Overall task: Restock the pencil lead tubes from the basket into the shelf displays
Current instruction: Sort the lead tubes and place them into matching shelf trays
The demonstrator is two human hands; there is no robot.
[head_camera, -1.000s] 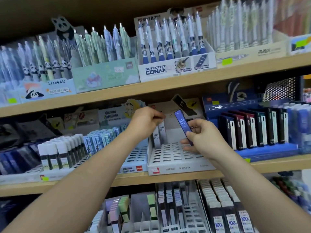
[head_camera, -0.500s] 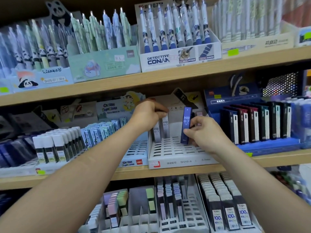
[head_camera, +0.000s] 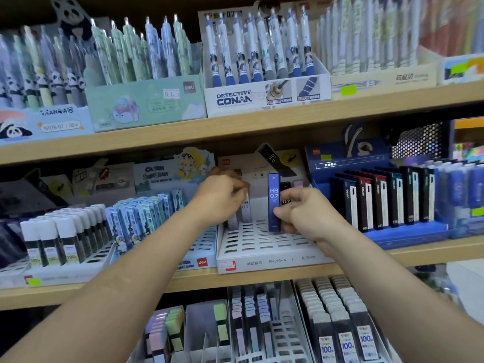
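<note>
A white slotted display tray [head_camera: 264, 242] labelled 0.7mm sits on the middle shelf. My right hand [head_camera: 306, 216] pinches a dark blue HB 0.7 lead tube [head_camera: 274, 200] that stands upright with its lower end at the tray's slots; another dark tube sits partly hidden in the same hand. My left hand [head_camera: 222, 197] grips grey HB 0.7 lead tubes [head_camera: 245, 210] standing at the tray's back left. The basket is out of view.
A dark blue display [head_camera: 392, 203] of black and maroon lead cases stands right of the tray. White-capped tubes [head_camera: 62, 231] and light blue packs [head_camera: 141, 213] fill trays on the left. Pen boxes [head_camera: 264, 74] line the upper shelf; more lead trays [head_camera: 337, 323] sit below.
My right hand turned the blue tube from tilted to upright and lowered it onto the tray's slots. My left hand stayed on the grey tubes. The view shifted closer.
</note>
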